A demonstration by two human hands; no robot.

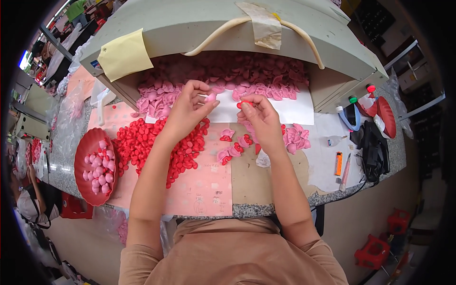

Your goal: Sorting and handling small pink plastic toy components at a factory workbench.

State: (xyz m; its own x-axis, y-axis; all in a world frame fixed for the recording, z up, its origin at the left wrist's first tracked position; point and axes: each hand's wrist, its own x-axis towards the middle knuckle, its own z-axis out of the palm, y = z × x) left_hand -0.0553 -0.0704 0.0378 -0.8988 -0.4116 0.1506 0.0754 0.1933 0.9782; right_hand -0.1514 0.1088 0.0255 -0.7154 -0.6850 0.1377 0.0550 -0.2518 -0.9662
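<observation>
"Pink piece (pixel 210 98), plus the red piece (pixel 243 104) opposite: give me the layout from your station, largest first."

"Logged remotely. Grey cabinet (pixel 190 16) spans the far side. Speckled worktable (pixel 395 161) runs in front of and beside it. Heap of pink pieces (pixel 228 71) lies far, inside the cabinet's opening. Pile of red pieces (pixel 142 142) spreads nearer, on the left. Scalloped red tray (pixel 80 166), holding pink balls (pixel 102 164), stands left of that pile."

"Hands?"

"I read the left hand (pixel 192 109) near the centre, its thumb and forefinger pinching the pink piece, just on the near side of the heap. The right hand (pixel 263 118), to its right, nips the red piece between thumb and forefinger. The two pieces are apart."

"Handling?"

"Estimate, not measured: both very light. Pink probably gives a little; red looks smooth and stiffer, so it may slip. I would take each by its sides with a light pinch, since a hard squeeze could dent the pink one."

"Heading and long axis?"

"Pink: rounded where it shows; no long axis or pointing end that I can read. Red: the visible strip runs roughly left to right. Fingers cover the remainder, so I record its true axis as undetermined."
</observation>
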